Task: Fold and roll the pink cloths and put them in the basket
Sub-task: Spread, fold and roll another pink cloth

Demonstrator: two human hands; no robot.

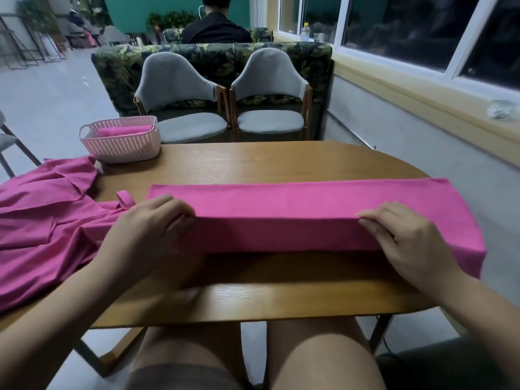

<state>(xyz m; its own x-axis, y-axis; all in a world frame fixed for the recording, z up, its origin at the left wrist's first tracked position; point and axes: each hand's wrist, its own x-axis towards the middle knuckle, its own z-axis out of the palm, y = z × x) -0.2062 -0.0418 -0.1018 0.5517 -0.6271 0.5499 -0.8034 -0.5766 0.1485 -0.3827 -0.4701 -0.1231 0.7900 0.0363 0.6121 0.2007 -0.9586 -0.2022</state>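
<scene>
Where the wooden table (pixel 253 164) ends at far left, a loose pile of pink cloths (pixel 42 220) lies rumpled and drapes over the edge. Behind it, at the back-left corner, the pink slatted basket (pixel 126 150) stands upright with one rolled pink cloth (pixel 123 131) lying lengthwise inside. Basket and pile are just beside each other; can't tell if they touch.

Left forearm comes in low from the bottom left. The left hand (pixel 146 229) is palm-down, fingers curled over the near-left end of the folded pink cloth (pixel 295 204), gripping its lifted fold edge. Thumb is hidden, probably under the fabric.

The cloth is a long strip lying crosswise on the table in front of the person. Its far part is flat on the wood and its near fold is raised off the surface between the hands. The right end hangs past the table's right edge.

Right forearm enters from the bottom right. The right hand (pixel 405 243) has its fingers laid along the top of the fold and its thumb below, pinching the edge.

Two grey chairs (pixel 180 88) stand beyond the table.
</scene>
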